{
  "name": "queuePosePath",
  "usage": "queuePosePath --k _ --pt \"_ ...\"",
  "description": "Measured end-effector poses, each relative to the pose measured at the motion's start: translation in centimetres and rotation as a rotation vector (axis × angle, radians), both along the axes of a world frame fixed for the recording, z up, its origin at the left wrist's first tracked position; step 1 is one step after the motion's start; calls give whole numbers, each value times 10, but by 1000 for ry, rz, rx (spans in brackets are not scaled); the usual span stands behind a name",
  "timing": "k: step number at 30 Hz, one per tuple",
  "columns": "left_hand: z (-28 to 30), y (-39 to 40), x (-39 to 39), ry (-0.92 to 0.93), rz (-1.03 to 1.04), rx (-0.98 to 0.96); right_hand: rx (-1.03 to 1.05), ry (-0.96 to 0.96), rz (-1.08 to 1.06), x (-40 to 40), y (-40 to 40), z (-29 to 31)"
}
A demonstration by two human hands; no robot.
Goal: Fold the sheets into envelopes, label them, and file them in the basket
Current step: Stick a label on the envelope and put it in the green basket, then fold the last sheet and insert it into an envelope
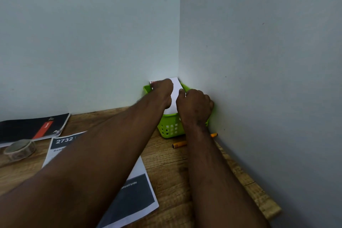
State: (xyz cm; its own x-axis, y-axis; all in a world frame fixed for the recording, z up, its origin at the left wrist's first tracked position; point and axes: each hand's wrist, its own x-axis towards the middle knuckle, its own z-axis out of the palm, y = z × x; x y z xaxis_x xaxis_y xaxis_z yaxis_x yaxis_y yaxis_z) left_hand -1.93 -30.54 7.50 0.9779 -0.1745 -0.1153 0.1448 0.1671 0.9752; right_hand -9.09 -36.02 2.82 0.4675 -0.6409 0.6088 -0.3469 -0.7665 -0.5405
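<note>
Both hands in corner basket: left hand pinching envelope top, right hand gripping rim. Envelope upright, half in. Risk: crumpling if forced down crooked.

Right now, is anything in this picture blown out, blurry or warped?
Head view: the white envelope in the green basket is overexposed, its surface detail lost; the wide lens stretches the forearms near the bottom edge; the tape roll looks slightly soft.

- Dim, even, cool light; walls look bluish-grey.
- White paper at the table's far corner glares, overexposed.
- Wide-angle bending at edges; forearms slightly soft.
</note>
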Motion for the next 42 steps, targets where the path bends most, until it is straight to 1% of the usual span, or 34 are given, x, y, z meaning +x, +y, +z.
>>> queuePosePath --k 3,5,6,8,10,12,13,15,16,17,18,20,24,27,32,36,40,42 --pt "6 25 -2 -185 59 56 -124 -110 18 -3 7 6" --pt "1 56 -9 -324 90 120 -245 -225 125 -3 20 10" --pt "-7 76 -11 -359 113 174 -303 -271 201 -3 31 11" --pt "-24 121 -17 -379 166 283 -382 -334 381 -2 58 12" --pt "-44 166 -26 -342 214 387 -404 -344 582 2 87 6" --pt "-61 210 -32 -345 252 542 -355 -282 768 6 115 -8" --pt "-68 230 -36 -362 263 643 -281 -215 859 7 127 -18" --pt "-77 259 -45 -397 226 852 -80 13 1000 9 137 -36" --pt "-80 272 -49 -415 192 937 -13 171 1058 10 139 -43" --pt "-82 280 -53 -448 159 1004 -2 313 1104 11 139 -50" --pt "-85 287 -57 -479 135 1046 -34 401 1127 13 139 -54" --pt "-90 292 -62 -540 101 1077 -93 463 1101 17 137 -59" --pt "-95 296 -54 -548 66 1160 -120 493 1076 17 140 -59" --pt "-96 299 -50 -525 43 1210 -155 508 1118 12 142 -53" --pt "-94 297 -50 -537 57 1248 -55 539 1188 7 133 -43" --pt "-100 298 -37 -554 116 1362 -25 543 1242 8 131 -41" --pt "-103 296 -30 -549 5 1416 12 561 1259 7 133 -39" --pt "-102 297 -29 -547 5 1424 1 584 1242 6 134 -38"
